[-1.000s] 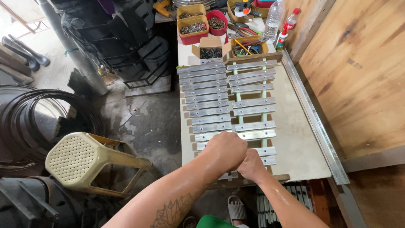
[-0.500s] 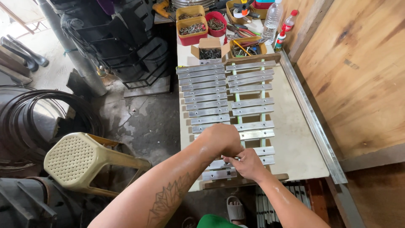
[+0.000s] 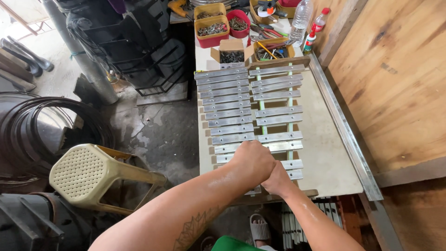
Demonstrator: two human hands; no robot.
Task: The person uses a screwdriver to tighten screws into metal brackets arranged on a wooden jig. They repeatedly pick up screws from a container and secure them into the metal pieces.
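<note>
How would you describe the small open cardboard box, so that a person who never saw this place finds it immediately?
Start at the long workbench covered with two columns of flat metal bars. At its far end, just beyond the last bars, stands the cardboard box, flaps open, filled with dark screws. Unlike the red and yellow plastic bins behind it, it is plain brown cardboard.

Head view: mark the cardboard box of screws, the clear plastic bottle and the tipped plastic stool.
cardboard box of screws [image 3: 232, 56], head view, on the dark screws inside.
clear plastic bottle [image 3: 300, 21], head view, on its body.
plastic stool [image 3: 79, 173], head view, on the perforated seat.
</note>
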